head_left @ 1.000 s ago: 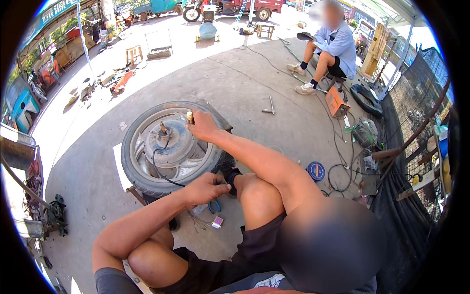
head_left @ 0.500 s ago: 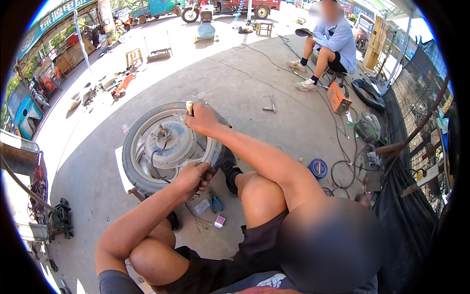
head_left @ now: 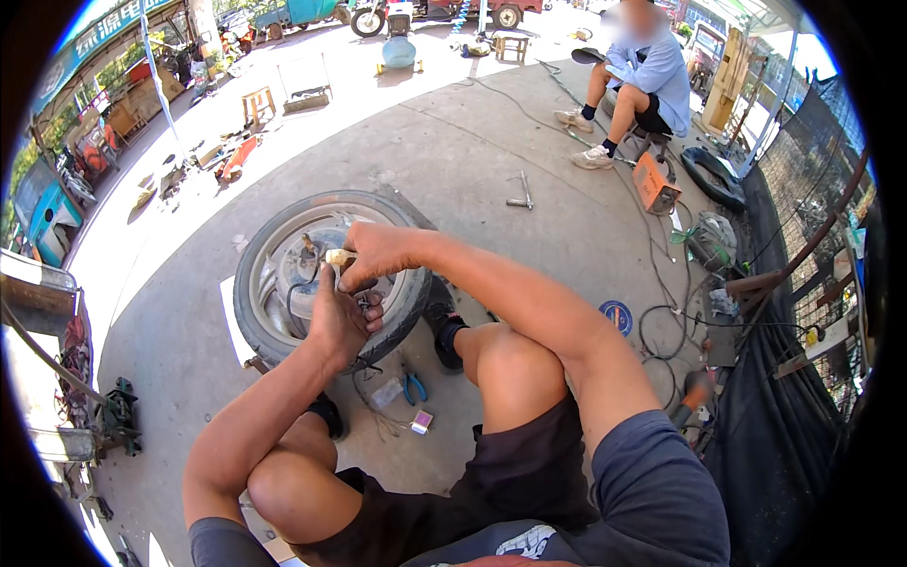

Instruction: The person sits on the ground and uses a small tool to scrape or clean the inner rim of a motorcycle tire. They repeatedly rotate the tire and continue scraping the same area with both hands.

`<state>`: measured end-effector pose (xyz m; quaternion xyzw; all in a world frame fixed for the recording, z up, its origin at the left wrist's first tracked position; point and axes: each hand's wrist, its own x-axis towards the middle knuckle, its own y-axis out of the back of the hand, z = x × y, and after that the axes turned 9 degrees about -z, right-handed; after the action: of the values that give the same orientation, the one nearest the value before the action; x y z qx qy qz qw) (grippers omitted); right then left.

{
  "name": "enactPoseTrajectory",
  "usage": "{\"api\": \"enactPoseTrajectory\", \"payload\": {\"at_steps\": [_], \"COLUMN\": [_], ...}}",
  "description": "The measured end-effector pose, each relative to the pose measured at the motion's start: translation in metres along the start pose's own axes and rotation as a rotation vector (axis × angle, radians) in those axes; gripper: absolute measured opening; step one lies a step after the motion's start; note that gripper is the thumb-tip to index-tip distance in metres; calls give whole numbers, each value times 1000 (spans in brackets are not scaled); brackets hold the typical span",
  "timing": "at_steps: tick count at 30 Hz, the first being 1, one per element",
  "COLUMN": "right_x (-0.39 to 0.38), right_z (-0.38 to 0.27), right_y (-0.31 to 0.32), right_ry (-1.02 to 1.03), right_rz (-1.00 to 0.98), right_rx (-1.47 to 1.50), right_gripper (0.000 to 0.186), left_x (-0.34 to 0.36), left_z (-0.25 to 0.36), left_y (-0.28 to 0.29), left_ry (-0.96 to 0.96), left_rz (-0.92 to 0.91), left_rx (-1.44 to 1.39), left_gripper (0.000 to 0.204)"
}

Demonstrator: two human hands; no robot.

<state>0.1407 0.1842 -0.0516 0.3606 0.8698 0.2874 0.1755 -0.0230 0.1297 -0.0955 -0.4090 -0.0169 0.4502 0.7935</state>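
A wheel [head_left: 404, 319] with a black tyre and a silver hub lies flat on the floor before my knees. A dark cable [head_left: 291, 298] comes from the hub's axle. Over the right part of the wheel, my right hand [head_left: 383, 250] is closed round a tool with a pale handle [head_left: 338, 256]; the rest of the tool is hidden. My left hand [head_left: 338, 319] is just below it, palm turned up and fingers curled, its thumb close to the handle. Whatever sits in those curled fingers is dark and too small to make out.
Blue pliers [head_left: 414, 387], a clear packet [head_left: 386, 392] and a small box [head_left: 422, 421] lie between my feet. A T-shaped wrench [head_left: 524, 194], a round blue tin [head_left: 616, 317], loose cables [head_left: 652, 326] and an orange machine [head_left: 655, 184] are rightward. Beyond sits a person [head_left: 654, 94].
My right hand has brought the pale-handled tool left and nearer, from the tyre's far right side. My left hand has risen over the wheel to meet it and turned palm up.
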Motion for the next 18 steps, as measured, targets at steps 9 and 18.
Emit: {"api": "enactPoseTrajectory", "payload": {"at_steps": [9,18], "right_x": [2,2], "right_z": [-13,-9], "right_y": [-11,-11], "right_ry": [-9,16], "right_rz": [-176,-165], "right_rx": [-121,-171], "right_gripper": [25,28], "left_x": [-1,-3], "left_z": [2,1], "left_y": [5,4], "left_ry": [-64,-90], "left_rz": [-44,-46], "left_rx": [-23,-34], "left_gripper": [67,67]}}
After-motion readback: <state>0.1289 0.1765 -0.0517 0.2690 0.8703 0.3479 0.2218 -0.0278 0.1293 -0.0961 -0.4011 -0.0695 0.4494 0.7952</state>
